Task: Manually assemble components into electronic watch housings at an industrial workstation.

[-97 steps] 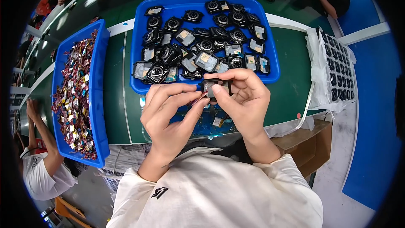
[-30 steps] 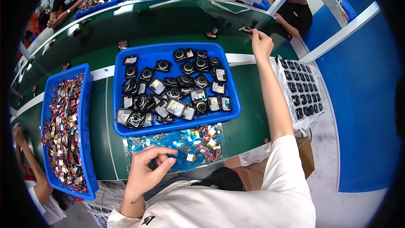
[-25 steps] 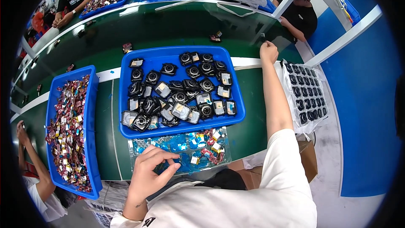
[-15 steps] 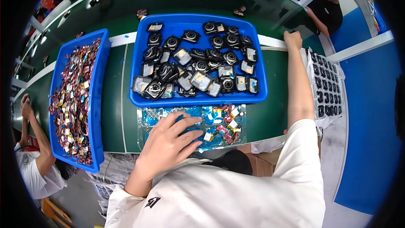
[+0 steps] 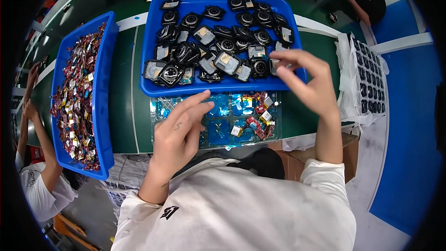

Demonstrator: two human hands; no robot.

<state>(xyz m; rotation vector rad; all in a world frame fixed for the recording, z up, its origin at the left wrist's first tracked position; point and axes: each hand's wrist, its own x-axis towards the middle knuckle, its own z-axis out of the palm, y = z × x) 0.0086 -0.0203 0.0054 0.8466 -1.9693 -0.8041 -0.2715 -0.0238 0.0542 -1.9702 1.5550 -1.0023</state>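
1. Left hand (image 5: pixel 179 130), fingers spread and empty, rests on the clear tray (image 5: pixel 216 121) of foil pieces.
2. Right hand (image 5: pixel 309 83), fingers loosely apart, hovers over the blue bin (image 5: pixel 148 65) (many black parts remain).

White long-sleeved top, small black emblem near left cuff

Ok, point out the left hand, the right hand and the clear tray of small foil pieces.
left hand (image 5: pixel 179 132), head view, back of the hand.
right hand (image 5: pixel 312 87), head view, back of the hand.
clear tray (image 5: pixel 218 130), head view, bare blue compartment near its middle.
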